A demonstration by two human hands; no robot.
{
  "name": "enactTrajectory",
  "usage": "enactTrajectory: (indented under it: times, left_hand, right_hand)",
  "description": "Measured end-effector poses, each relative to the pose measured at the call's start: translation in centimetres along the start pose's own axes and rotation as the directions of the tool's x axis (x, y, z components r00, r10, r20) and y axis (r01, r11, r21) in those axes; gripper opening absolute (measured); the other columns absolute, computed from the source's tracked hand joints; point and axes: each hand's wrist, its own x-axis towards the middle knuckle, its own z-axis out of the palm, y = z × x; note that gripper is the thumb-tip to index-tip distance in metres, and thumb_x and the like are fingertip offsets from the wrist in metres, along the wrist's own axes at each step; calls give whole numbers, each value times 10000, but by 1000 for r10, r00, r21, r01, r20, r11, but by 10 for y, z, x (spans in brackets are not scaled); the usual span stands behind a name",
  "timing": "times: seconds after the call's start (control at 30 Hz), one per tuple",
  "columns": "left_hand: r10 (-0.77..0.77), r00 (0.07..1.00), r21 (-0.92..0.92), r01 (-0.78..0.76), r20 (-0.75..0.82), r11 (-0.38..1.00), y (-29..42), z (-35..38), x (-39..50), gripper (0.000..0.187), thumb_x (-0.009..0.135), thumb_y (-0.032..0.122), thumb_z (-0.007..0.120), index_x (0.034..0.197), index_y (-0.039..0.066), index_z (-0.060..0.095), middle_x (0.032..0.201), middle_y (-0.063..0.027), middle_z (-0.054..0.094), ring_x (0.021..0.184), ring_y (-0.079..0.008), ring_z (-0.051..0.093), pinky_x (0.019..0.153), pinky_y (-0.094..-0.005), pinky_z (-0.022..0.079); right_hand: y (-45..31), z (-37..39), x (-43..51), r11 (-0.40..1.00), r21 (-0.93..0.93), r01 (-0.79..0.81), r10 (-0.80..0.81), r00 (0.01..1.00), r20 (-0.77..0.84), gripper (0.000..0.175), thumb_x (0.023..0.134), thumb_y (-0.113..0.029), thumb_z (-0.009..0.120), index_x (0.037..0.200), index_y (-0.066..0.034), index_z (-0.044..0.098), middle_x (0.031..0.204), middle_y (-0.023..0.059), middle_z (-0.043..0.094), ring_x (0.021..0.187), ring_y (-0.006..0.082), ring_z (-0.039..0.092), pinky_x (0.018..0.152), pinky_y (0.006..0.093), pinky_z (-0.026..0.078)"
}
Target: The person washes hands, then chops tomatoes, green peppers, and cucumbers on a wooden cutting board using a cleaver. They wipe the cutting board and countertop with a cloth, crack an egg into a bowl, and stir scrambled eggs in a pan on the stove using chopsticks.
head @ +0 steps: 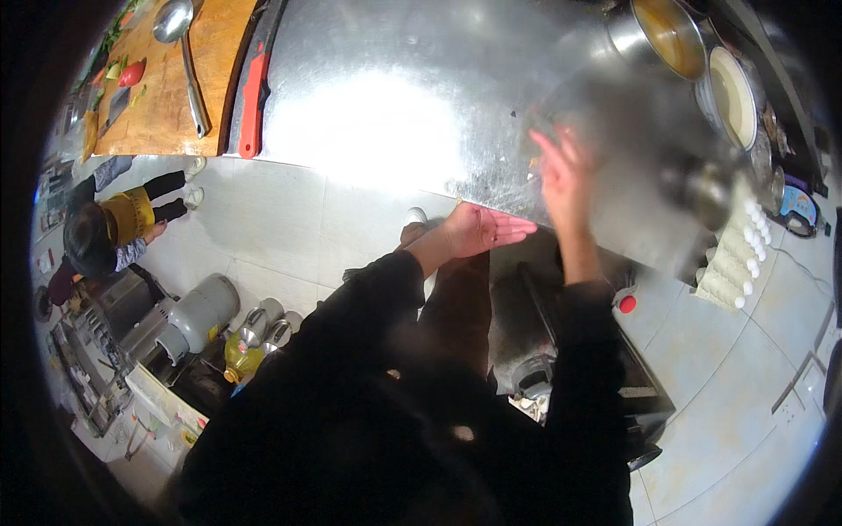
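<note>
My left hand [490, 230] is palm up with its fingers straight, just below and against the front edge of a stainless steel counter [368, 52]. A small dark speck shows on its palm. My right hand [564, 164] hangs over the counter close by, index finger stretched out and the other fingers curled. A blurred greyish patch lies around those fingertips, so whether they hold something is unclear. Yellowish crumbs [531, 167] lie on the steel beside the right hand. To the left, a knife with a red handle [251, 112] lies along a wooden cutting board [164, 85].
A steel ladle [187, 72] and a red vegetable piece [132, 74] rest on the board. Metal pots [668, 39] and an egg tray [720, 276] stand at right. A person in a yellow apron [128, 214] is at left, near a gas cylinder [204, 315].
</note>
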Motion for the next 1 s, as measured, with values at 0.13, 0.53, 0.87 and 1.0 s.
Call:
enactTrajectory:
  times: [0.13,0.53,0.87,1.0]
  left_hand:
    - [51,988,-143,-29,147,989,-4,-32,2,576,884,240,186,1236,-116,472,1256,-212,544,1172,-302,522,1043,-391,375]
    - [90,993,-184,-103,-74,978,39,-32,-52,533,916,201,251,1259,-187,375,1321,-310,444,1252,-409,435,1091,-449,338]
    - [178,906,-387,-18,383,922,43,-56,-77,523,978,317,255,1119,-116,512,1152,-231,587,1104,-343,565,999,-442,432]
    - [243,948,-284,-181,204,942,42,-53,-83,485,981,285,252,1093,-103,521,1121,-220,598,1060,-321,590,958,-441,468]
  right_hand:
    - [-59,22,-60,997,-43,-66,64,997,-47,438,782,36,516,1149,-161,652,1227,156,561,1205,327,478,1041,474,296]
    - [-35,-5,52,934,269,-237,277,953,-125,329,845,-17,485,1119,-118,636,1096,167,598,1044,299,567,905,422,440]
    - [-132,67,-46,990,142,21,-19,1000,-13,360,751,78,542,1017,-117,688,1143,121,611,1108,290,531,993,402,342]
    - [-160,49,-54,738,539,-407,337,913,230,299,838,37,556,1069,-107,681,1158,103,610,1069,221,575,921,325,457]
